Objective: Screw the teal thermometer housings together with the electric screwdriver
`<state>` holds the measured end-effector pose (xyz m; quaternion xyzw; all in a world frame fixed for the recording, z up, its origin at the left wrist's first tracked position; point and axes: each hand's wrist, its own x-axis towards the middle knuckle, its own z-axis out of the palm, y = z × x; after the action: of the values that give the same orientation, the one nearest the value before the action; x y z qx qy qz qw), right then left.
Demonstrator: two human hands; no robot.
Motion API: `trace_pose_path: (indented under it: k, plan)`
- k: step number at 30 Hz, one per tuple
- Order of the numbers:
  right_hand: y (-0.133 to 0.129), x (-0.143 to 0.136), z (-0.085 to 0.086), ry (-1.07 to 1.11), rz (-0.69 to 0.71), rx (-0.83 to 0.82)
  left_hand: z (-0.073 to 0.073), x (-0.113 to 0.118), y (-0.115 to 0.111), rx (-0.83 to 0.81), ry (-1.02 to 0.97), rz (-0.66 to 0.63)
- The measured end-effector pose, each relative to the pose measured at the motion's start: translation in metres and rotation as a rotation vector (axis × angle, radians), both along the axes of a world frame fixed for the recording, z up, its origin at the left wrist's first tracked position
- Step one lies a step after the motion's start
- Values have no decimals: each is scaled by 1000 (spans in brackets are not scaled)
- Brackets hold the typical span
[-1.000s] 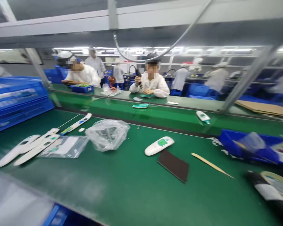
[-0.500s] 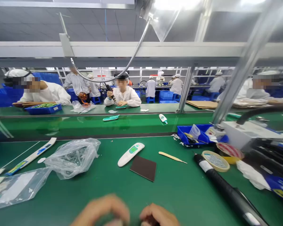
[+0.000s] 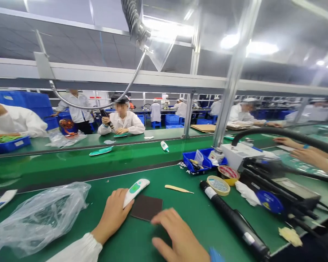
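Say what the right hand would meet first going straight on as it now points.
Most likely the dark brown pad: the right hand points forward and left, its fingertips by the pad's near right corner, though their height is unclear.

White sleeve (image 3: 76, 251), gathered cuff (image 3: 94, 243)

Factory assembly hall | green-topped benches (image 3: 142, 242) | white-coated workers (image 3: 125, 122) | blue bins (image 3: 172, 119)

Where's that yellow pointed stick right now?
In the head view, just right of centre, the yellow stick lies between the white device and the black tool, beyond and right of the brown pad.
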<state>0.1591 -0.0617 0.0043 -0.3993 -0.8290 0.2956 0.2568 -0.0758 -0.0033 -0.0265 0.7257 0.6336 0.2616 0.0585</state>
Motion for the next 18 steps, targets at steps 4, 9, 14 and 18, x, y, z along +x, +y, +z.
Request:
trace_pose_path:
  k: [4, 9, 14, 18]
  plan:
    - [32, -11, 8, -285, -38, 174, -9, -5, 7, 18, -119, 0]
    - [47, -12, 4, -341, -69, 212, -14, -5, 14, -67, -505, 71]
    - [82, 36, 41, -260, -380, 211, -15, -5, 15, -171, -635, 136]
    - [138, 94, 70, -113, -655, 123, -15, -7, 16, -208, -658, 146]
